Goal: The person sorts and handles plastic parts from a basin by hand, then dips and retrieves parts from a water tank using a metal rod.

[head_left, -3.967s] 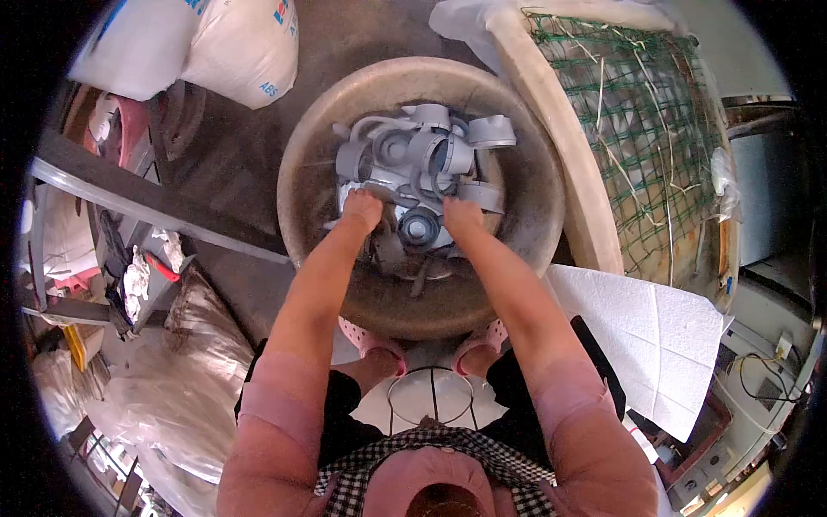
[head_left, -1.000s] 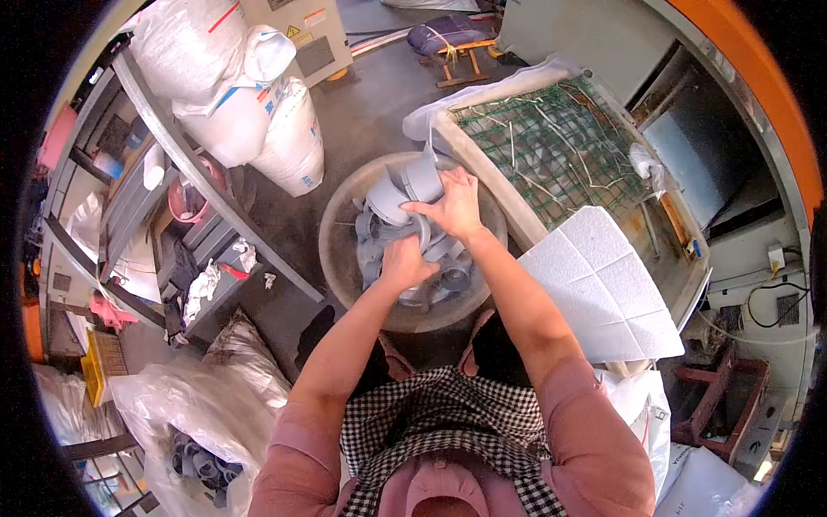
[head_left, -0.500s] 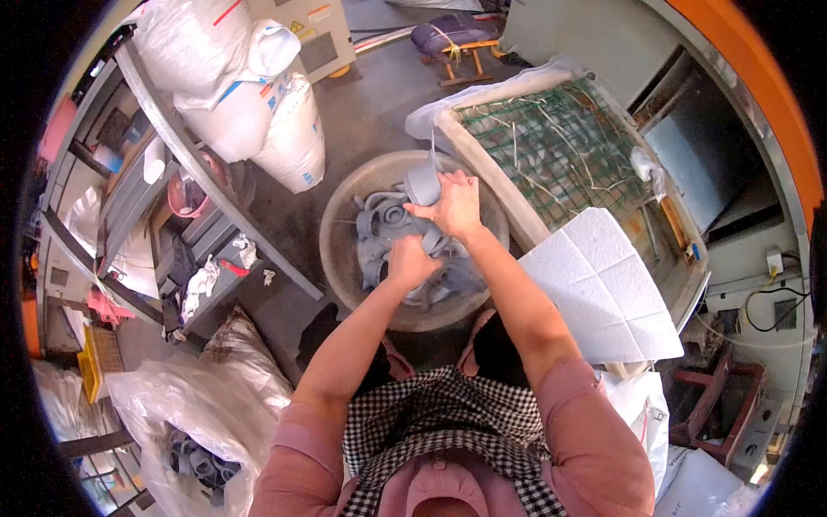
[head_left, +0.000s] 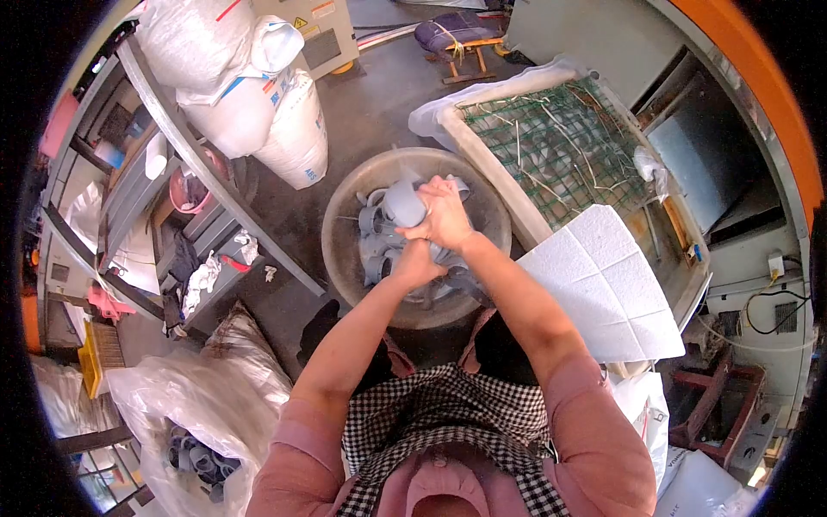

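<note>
A round grey-brown tub [head_left: 345,280] on the floor holds a heap of grey plastic parts [head_left: 373,250]. Above the heap, my right hand [head_left: 445,220] is closed round a grey cup-shaped part [head_left: 403,203], whose rounded side points to the left. Just below it, my left hand [head_left: 419,264] is closed and touches the right hand. Its fingers are partly hidden, and what they grip cannot be made out.
White sacks [head_left: 293,133] stand at the upper left beside a grey metal rack [head_left: 233,207]. Right of the tub are a frame with green netting [head_left: 551,138] and a white foam sheet [head_left: 607,289]. A clear plastic bag [head_left: 155,392] lies lower left.
Compared with half a second ago, the grey part at my right hand has tilted over to the left. Both hands have turned slightly and come closer together.
</note>
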Demonstrator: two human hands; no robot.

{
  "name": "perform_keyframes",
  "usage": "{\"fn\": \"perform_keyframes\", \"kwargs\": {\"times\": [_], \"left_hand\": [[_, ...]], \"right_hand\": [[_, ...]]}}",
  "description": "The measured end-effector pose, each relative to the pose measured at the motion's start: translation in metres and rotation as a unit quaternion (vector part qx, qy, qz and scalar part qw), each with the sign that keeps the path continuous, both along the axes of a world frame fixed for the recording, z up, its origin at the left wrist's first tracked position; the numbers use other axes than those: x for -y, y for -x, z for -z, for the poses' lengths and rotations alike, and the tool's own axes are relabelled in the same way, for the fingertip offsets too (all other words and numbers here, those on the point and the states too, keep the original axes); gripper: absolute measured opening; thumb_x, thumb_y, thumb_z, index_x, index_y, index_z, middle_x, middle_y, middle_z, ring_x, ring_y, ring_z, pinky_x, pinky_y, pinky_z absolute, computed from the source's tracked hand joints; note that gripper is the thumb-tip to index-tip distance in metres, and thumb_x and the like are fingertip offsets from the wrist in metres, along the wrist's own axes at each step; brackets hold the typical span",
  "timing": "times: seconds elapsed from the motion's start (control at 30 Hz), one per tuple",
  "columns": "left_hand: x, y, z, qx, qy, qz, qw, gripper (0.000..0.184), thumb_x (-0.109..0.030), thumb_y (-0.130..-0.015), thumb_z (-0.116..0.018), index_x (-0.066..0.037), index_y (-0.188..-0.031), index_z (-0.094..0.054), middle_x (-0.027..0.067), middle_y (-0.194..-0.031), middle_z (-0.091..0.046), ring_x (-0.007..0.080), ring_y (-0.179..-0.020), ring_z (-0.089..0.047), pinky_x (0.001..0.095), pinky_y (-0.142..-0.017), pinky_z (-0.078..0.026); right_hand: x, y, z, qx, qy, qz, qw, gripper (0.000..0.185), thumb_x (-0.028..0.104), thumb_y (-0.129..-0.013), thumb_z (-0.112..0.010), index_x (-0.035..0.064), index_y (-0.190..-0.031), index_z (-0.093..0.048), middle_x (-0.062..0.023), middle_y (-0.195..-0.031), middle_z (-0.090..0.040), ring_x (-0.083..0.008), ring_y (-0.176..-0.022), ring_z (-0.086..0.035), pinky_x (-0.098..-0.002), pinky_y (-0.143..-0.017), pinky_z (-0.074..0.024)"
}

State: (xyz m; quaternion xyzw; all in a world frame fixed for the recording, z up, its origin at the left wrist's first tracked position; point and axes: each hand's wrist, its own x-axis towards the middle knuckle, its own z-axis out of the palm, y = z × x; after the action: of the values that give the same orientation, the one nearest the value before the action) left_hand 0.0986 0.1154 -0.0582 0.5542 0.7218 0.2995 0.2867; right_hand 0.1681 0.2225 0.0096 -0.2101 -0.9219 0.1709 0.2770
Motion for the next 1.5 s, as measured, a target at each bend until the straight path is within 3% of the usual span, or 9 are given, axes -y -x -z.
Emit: {"fn": "perform_keyframes", "kwargs": {"times": [0.1,0.37,0.6,0.93,1.1,1.23,1.33,1.4,1.5], "left_hand": [[0.004,-0.007,-0.01,-0.076,-0.19,-0.072,0.976,0.058,-0.015,-0.056,-0.077,0.006,-0.105,-0.054,0.0258,-0.098,-0.061,0.0367,-0.095,-0.059,0.042,-0.081,-0.048],[-0.004,0.013,-0.062,0.034,0.076,-0.017,0.996,0.057,-0.017,-0.057,-0.076,0.007,-0.104,-0.055,0.0245,-0.096,-0.062,0.0352,-0.092,-0.061,0.0402,-0.079,-0.049],[-0.001,0.012,-0.037,-0.011,-0.027,-0.055,0.998,0.045,-0.019,-0.056,-0.078,0.005,-0.09,-0.062,0.0206,-0.084,-0.065,0.0346,-0.083,-0.063,0.0416,-0.074,-0.049],[-0.003,0.009,-0.044,-0.012,0.013,-0.041,0.999,0.039,-0.02,-0.055,-0.076,0.005,-0.081,-0.061,0.0228,-0.078,-0.063,0.0366,-0.079,-0.062,0.0423,-0.072,-0.049],[-0.002,0.012,-0.048,0.025,-0.037,-0.039,0.998,0.039,-0.021,-0.054,-0.074,0.006,-0.078,-0.06,0.0243,-0.077,-0.062,0.038,-0.078,-0.062,0.0421,-0.072,-0.049],[-0.005,0.016,-0.044,0.022,-0.027,-0.074,0.997,0.038,-0.02,-0.054,-0.074,0.005,-0.08,-0.061,0.0233,-0.077,-0.063,0.0343,-0.076,-0.063,0.0405,-0.071,-0.049],[-0.009,0.021,-0.04,0.068,-0.035,-0.161,0.984,0.039,-0.02,-0.057,-0.075,0.006,-0.082,-0.061,0.0198,-0.076,-0.064,0.0281,-0.07,-0.063,0.0376,-0.067,-0.048],[-0.012,0.028,-0.04,0.102,-0.045,-0.224,0.968,0.039,-0.02,-0.059,-0.077,0.007,-0.083,-0.061,0.0178,-0.075,-0.065,0.0241,-0.065,-0.062,0.0361,-0.063,-0.048],[-0.014,0.043,-0.024,0.277,-0.127,-0.286,0.908,0.039,-0.03,-0.073,-0.073,0.005,-0.086,-0.063,0.0086,-0.077,-0.064,0.0141,-0.068,-0.057,0.0342,-0.061,-0.047]], "right_hand": [[0.008,0.001,-0.014,0.05,0.074,-0.039,0.995,0.075,0.047,-0.052,-0.079,-0.0015,-0.105,-0.059,-0.0189,-0.109,-0.056,-0.0353,-0.111,-0.043,-0.0427,-0.096,-0.0306],[-0.004,0.004,-0.018,-0.082,0.214,-0.002,0.973,0.089,0.032,-0.052,-0.085,0.0017,-0.122,-0.038,-0.0206,-0.113,-0.052,-0.0373,-0.11,-0.046,-0.041,-0.092,-0.0398],[-0.005,0.008,-0.016,-0.146,0.317,-0.114,0.93,0.075,0.032,-0.058,-0.082,0.0041,-0.117,-0.045,-0.019,-0.111,-0.053,-0.0357,-0.106,-0.05,-0.0397,-0.092,-0.0401],[-0.009,0.013,-0.012,-0.125,0.258,0.064,0.956,0.033,0.031,-0.091,-0.051,0.0011,-0.099,-0.061,-0.0195,-0.085,-0.064,-0.0326,-0.08,-0.062,-0.0383,-0.075,-0.0454],[-0.024,0.013,-0.009,-0.233,0.452,-0.008,0.861,0.039,0.031,-0.094,-0.045,-0.0036,-0.092,-0.063,-0.0218,-0.088,-0.064,-0.0406,-0.083,-0.06,-0.0375,-0.077,-0.046],[-0.024,0.014,0.001,-0.218,0.348,0.027,0.911,0.04,0.031,-0.094,-0.044,-0.0037,-0.091,-0.063,-0.0223,-0.084,-0.063,-0.0419,-0.08,-0.059,-0.0386,-0.078,-0.0463],[-0.013,0.004,-0.032,-0.258,0.042,0.103,0.96,0.045,0.036,-0.092,-0.043,-0.0036,-0.089,-0.064,-0.0225,-0.082,-0.063,-0.0395,-0.073,-0.06,-0.0416,-0.073,-0.0478],[0.0,-0.014,-0.052,0.028,0.181,0.162,0.97,0.048,0.041,-0.089,-0.046,-0.0034,-0.091,-0.064,-0.0222,-0.081,-0.063,-0.0404,-0.066,-0.059,-0.0441,-0.066,-0.049],[0.016,-0.012,-0.018,0.141,0.352,0.071,0.922,0.05,0.043,-0.088,-0.05,-0.0045,-0.096,-0.061,-0.0199,-0.078,-0.063,-0.0347,-0.06,-0.061,-0.042,-0.058,-0.0501]]}}
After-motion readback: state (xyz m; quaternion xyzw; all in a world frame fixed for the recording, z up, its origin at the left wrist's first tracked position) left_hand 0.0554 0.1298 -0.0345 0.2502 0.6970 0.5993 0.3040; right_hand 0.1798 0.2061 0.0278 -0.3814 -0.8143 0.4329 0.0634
